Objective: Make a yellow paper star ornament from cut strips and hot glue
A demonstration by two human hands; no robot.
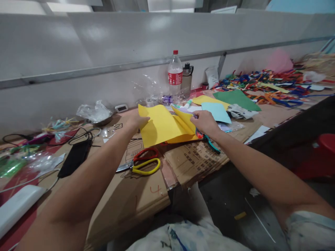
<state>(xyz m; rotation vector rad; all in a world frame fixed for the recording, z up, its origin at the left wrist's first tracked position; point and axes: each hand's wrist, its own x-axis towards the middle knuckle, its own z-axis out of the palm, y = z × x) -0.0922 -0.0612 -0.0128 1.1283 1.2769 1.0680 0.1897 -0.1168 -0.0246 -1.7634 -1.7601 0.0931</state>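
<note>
A yellow sheet of paper (161, 125) is held up above the table, its right part curling over in a fold. My left hand (136, 121) grips its left edge, thumb on top. At the right, my right hand (205, 122) is closed on the raised yellow edge; its fingertips are partly hidden. Whether this is one sheet or more, I cannot tell. Scissors (146, 166) with one red and one yellow handle lie just below the paper. A tool with a teal handle (211, 144) rests under my right wrist.
Flattened cardboard (193, 160) covers the table. Behind the paper stand a plastic bottle (175, 75) and a flask (186, 80). Light blue paper (216, 112) and green paper (237, 99) lie right, before a heap of colourful strips (272, 87). A black phone (75, 158) lies left.
</note>
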